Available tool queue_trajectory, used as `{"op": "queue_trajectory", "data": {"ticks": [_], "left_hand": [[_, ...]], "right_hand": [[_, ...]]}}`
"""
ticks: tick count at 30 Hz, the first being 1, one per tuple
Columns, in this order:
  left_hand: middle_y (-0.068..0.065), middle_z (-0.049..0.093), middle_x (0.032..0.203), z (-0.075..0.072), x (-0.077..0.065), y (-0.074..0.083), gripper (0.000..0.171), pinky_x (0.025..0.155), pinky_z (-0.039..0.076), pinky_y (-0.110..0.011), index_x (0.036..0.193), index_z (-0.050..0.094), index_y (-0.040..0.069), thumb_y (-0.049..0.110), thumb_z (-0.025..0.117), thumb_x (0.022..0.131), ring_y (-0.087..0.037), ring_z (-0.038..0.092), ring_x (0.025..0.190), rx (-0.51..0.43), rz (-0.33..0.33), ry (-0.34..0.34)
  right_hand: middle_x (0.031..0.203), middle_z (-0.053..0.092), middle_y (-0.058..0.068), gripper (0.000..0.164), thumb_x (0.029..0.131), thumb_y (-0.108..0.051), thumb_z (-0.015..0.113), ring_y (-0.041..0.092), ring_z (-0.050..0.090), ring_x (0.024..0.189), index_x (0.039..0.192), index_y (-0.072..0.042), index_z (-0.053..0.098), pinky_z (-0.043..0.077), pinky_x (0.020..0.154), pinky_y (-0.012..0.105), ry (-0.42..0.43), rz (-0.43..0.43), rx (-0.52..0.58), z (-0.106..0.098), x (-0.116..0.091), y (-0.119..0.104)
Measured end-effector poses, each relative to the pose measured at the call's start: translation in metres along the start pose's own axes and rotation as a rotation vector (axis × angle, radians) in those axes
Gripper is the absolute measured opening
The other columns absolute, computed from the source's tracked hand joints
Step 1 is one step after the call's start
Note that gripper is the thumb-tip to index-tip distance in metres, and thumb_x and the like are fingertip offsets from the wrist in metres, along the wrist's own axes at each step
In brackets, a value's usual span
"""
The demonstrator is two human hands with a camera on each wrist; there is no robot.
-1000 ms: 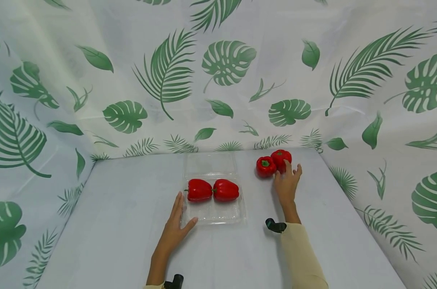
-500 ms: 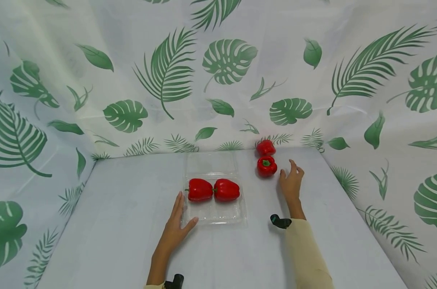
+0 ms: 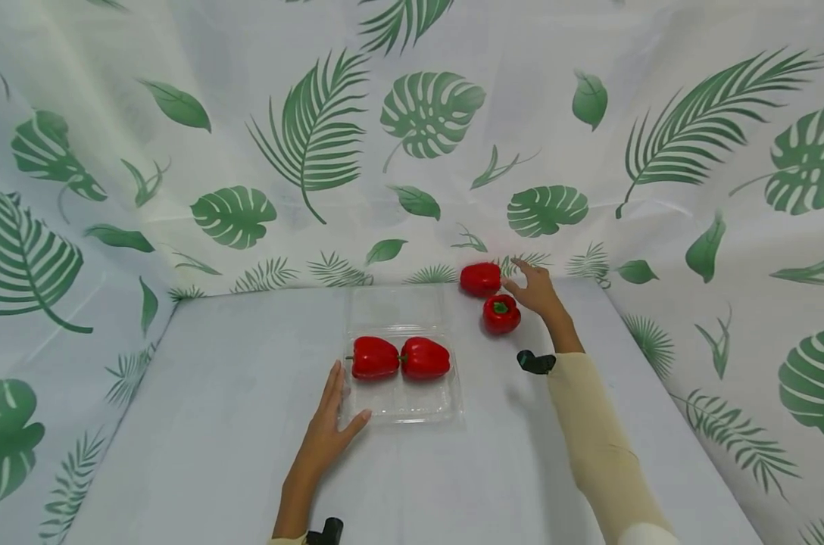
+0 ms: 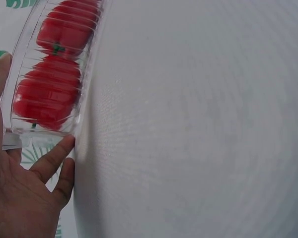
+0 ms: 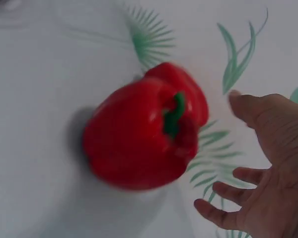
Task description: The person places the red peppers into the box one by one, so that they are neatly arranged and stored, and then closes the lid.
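Two red bell peppers, a left one (image 3: 376, 358) and a right one (image 3: 426, 359), lie on their sides in a clear plastic clamshell box (image 3: 405, 405). At the box's left side rests my left hand (image 3: 325, 435), fingers extended and thumb spread; in the left wrist view its fingertips are at the box's wall. Farther right, a red bell pepper (image 3: 501, 315) sits with its green stem showing. Behind it another red bell pepper (image 3: 480, 279) lies against the back cloth. My right hand (image 3: 538, 291) is just right of that back pepper, fingers spread, holding nothing.
The box's transparent lid (image 3: 397, 309) is folded back, flat toward the rear. A white cloth hanging (image 3: 344, 242) with green leaf prints walls the back and sides of the white table (image 3: 214, 424).
The back pepper has rolled left along the cloth, away from its place beside the stem-up pepper. My right hand let go and moved farther back after it. My left hand stays put.
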State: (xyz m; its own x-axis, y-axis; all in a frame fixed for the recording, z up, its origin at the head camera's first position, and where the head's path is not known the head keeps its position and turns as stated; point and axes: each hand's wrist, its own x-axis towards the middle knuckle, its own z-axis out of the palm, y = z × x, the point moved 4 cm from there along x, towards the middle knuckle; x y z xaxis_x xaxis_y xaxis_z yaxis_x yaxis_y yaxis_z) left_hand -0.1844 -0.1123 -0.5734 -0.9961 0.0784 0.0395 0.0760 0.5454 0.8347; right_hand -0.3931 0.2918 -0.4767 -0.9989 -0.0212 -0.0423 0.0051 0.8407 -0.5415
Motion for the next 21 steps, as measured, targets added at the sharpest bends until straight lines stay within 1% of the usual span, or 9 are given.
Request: {"op": "queue_trajectory", "data": {"ticks": [4,6,9,11,14,17,21], "left_hand": [[0.01,0.008,0.165,-0.003,0.002,-0.001,0.093,0.111,0.033,-0.057,0.158,0.011,0.03,0.044,0.069,0.086,-0.028,0.035,0.145,-0.001,-0.003,0.004],[0.01,0.009,0.165,-0.004,0.002,-0.001,0.093,0.111,0.033,-0.057,0.158,0.011,0.03,0.043,0.07,0.086,-0.028,0.036,0.145,-0.005,-0.007,0.006],[0.01,0.009,0.165,-0.003,0.002,-0.002,0.093,0.111,0.033,-0.057,0.158,0.012,0.031,0.043,0.07,0.087,-0.028,0.037,0.144,-0.011,-0.008,0.01],[0.009,0.009,0.165,-0.002,0.002,-0.003,0.092,0.111,0.033,-0.057,0.158,0.012,0.031,0.043,0.069,0.087,-0.029,0.038,0.144,-0.013,-0.009,0.009],[0.009,0.009,0.165,0.0,0.001,-0.004,0.092,0.111,0.033,-0.057,0.158,0.011,0.031,0.044,0.069,0.087,-0.029,0.039,0.143,-0.017,-0.012,0.003],[0.009,0.008,0.166,0.001,0.0,-0.002,0.092,0.112,0.032,-0.058,0.158,0.011,0.031,0.044,0.069,0.087,-0.029,0.039,0.143,-0.027,-0.014,0.0],[0.01,0.008,0.165,0.0,-0.001,-0.001,0.092,0.112,0.031,-0.059,0.158,0.011,0.032,0.043,0.069,0.087,-0.029,0.039,0.143,-0.038,-0.014,0.002]], "right_hand": [[0.152,0.031,0.031,0.07,0.096,-0.033,0.058,0.05,0.024,0.14,0.153,-0.007,0.027,0.035,0.107,0.067,-0.117,-0.002,-0.054,0.002,0.017,-0.027],[0.152,0.03,0.03,0.074,0.093,-0.033,0.062,0.05,0.024,0.14,0.153,-0.009,0.027,0.038,0.106,0.066,-0.166,0.019,-0.058,0.007,0.024,-0.036],[0.154,0.026,0.029,0.079,0.09,-0.033,0.066,0.047,0.025,0.14,0.154,-0.012,0.025,0.041,0.105,0.063,-0.228,0.073,-0.062,0.016,0.031,-0.045],[0.154,0.023,0.028,0.083,0.088,-0.031,0.069,0.045,0.028,0.137,0.155,-0.014,0.023,0.043,0.104,0.062,-0.257,0.124,-0.053,0.022,0.034,-0.047],[0.15,0.025,0.029,0.087,0.085,-0.027,0.072,0.044,0.033,0.132,0.155,-0.013,0.022,0.047,0.1,0.06,-0.273,0.173,-0.075,0.03,0.038,-0.046],[0.144,0.031,0.027,0.087,0.083,-0.022,0.075,0.044,0.038,0.127,0.153,-0.012,0.024,0.049,0.098,0.059,-0.253,0.188,-0.114,0.035,0.042,-0.045],[0.14,0.032,0.029,0.081,0.082,-0.02,0.074,0.046,0.041,0.123,0.15,-0.009,0.03,0.043,0.1,0.065,-0.198,0.18,-0.167,0.04,0.044,-0.045]]}}
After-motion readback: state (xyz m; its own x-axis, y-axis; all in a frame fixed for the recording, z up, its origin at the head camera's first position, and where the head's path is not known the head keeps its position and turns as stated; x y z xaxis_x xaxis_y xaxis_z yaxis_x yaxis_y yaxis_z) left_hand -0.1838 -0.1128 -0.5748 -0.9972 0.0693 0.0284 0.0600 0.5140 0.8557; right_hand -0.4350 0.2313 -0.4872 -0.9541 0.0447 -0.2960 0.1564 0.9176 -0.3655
